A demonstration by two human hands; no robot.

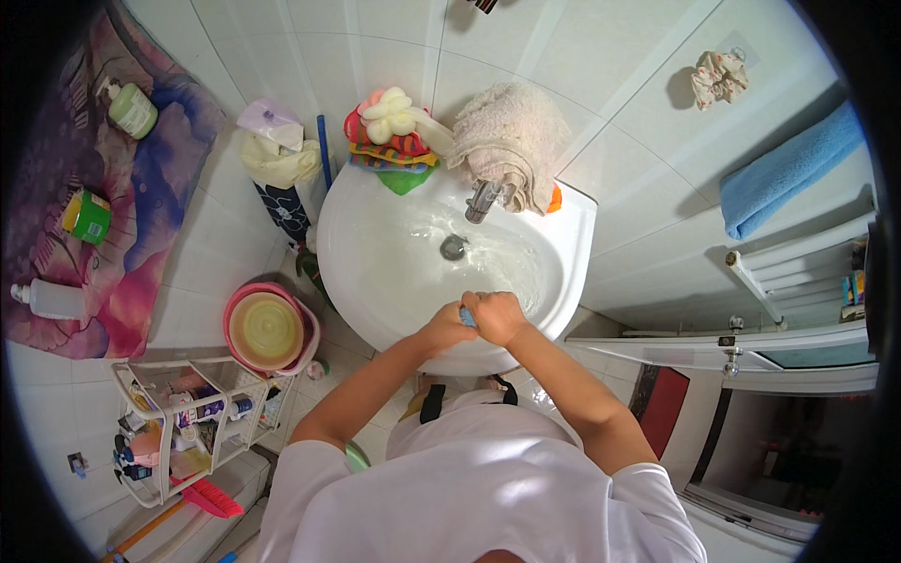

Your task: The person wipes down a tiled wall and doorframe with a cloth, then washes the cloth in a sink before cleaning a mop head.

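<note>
My left hand (449,328) and my right hand (498,317) are closed together over the near rim of a white washbasin (352,281). Between them shows a bit of a small blue item (467,317), cloth-like, mostly hidden by my fingers. Rippled water lies in the bowl, around a dark round drain stopper (454,247). At the back of the basin stands a chrome faucet (482,203). A pale towel (510,141) is draped right behind and over the faucet's base.
Folded colourful cloths (391,155) sit on the basin's back left. To the left are stacked plastic basins (236,317), a white wire rack (169,450) of bottles, and a pink-bristled broom (211,498). A blue towel (788,172) hangs at right, above a white radiator (809,246).
</note>
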